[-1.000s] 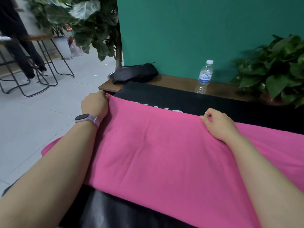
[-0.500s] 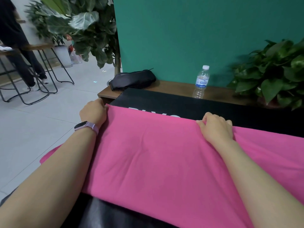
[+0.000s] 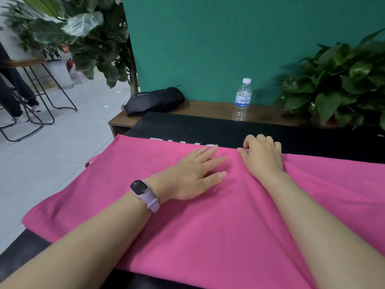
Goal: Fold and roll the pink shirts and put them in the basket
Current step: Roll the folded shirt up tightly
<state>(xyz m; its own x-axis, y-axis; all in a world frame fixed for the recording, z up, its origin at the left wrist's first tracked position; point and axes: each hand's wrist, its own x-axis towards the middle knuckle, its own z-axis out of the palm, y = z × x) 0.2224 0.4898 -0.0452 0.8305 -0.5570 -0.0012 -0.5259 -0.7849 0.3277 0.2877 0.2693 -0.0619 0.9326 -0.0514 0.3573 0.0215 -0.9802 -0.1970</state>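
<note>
The left hand [image 3: 192, 176] lies flat on the bright pink cotton shirt [image 3: 208, 222], fingers straight and a little spread. The right hand [image 3: 263, 157] is curled over the shirt's far edge, pinching the fold. The shirt is spread across the black mat [image 3: 208, 127] — its left end hangs past the table's edge.
</note>
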